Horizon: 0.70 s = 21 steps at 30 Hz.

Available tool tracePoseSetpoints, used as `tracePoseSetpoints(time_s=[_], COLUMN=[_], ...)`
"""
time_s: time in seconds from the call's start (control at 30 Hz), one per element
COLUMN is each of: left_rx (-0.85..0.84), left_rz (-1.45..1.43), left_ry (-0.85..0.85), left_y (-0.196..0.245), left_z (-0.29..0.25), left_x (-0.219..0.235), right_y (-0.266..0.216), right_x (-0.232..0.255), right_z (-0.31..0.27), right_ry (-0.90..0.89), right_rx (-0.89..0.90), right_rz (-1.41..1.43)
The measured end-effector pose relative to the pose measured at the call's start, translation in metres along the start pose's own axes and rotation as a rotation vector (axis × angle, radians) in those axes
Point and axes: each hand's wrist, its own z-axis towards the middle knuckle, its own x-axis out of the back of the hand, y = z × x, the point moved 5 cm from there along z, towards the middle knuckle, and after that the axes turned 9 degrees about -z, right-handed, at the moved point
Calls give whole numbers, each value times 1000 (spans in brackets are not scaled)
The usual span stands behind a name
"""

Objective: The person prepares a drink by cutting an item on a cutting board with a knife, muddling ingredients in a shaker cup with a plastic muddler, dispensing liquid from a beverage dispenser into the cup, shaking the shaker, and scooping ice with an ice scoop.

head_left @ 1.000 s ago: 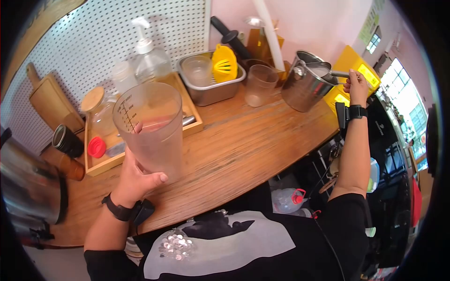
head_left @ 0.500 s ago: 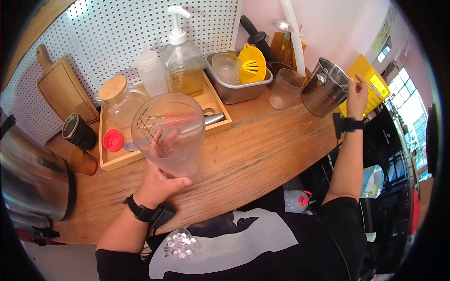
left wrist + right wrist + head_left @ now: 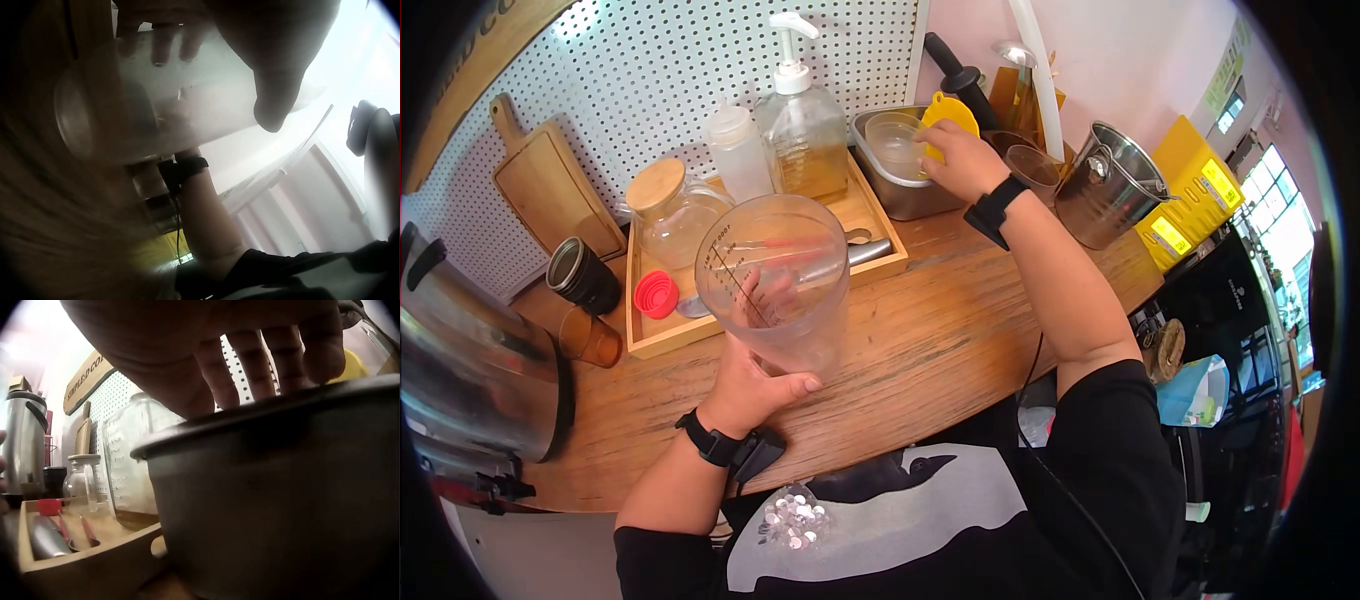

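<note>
My left hand (image 3: 752,385) grips a large clear measuring cup (image 3: 825,315), thumb on the near side, other fingers seen through its wall. The left wrist view shows this hand (image 3: 265,37) around the same cup (image 3: 112,106). My right hand (image 3: 967,165) is over a metal tub (image 3: 912,198) holding a clear plastic cup (image 3: 888,140) and a yellow strainer (image 3: 953,113), which it partly covers. In the right wrist view its fingers (image 3: 250,359) reach down behind the rim of the tub (image 3: 269,481); whether they touch anything inside is hidden.
A wooden tray (image 3: 675,340) carries a lidded glass jug (image 3: 670,225), a pump bottle (image 3: 810,150) and a red lid (image 3: 656,294). Right of the tub stand a clear cup (image 3: 1030,170) and a steel bucket (image 3: 1095,205). A large metal container (image 3: 475,350) is at far left.
My right hand has let go of the ladle at the steel bucket and moved left to the tub. The left hand keeps its grip on the measuring cup.
</note>
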Motion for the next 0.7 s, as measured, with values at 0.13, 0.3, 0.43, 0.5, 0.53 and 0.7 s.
tracePoseSetpoints(time_s=[0.13, 0.3, 0.43, 0.5, 0.53, 0.7], left_rx=[-8, 5, 8, 5, 7, 12], left_rz=[7, 9, 15, 22, 21, 33], left_ry=[-2, 0, -1, 12, 9, 22], left_y=[-1, 0, -1, 0, -1, -2], left_z=[-1, 0, -1, -1, -1, -2], left_x=[3, 0, 1, 1, 1, 3], right_y=[1, 5, 7, 8, 7, 5], right_x=[-11, -20, -23, -23, -25, -31], right_z=[5, 7, 13, 15, 15, 22], right_ry=[-6, 31, -36, -16, -17, -151], right_rx=[21, 52, 33, 22, 19, 9], right_rz=[41, 83, 98, 115, 114, 58])
